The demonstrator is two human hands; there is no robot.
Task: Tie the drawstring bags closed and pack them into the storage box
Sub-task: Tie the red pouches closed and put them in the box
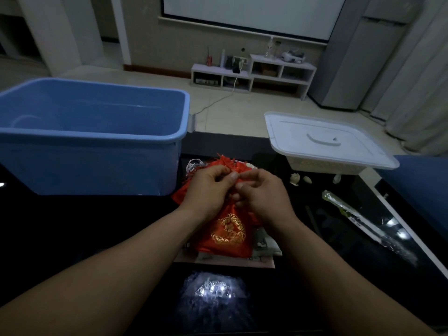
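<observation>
A red drawstring bag with a gold round emblem hangs in front of me over the dark table. My left hand and my right hand meet at its gathered neck, each pinching the drawstring there. Behind my hands lies a pile of more red bags with some white fabric. The blue storage box stands open at the left, its inside mostly in shadow.
A white lid rests on a white basket at the right. Small pale objects and a long plastic-wrapped item lie on the glossy black table. Papers sit under the bag. A blue seat edge shows at far right.
</observation>
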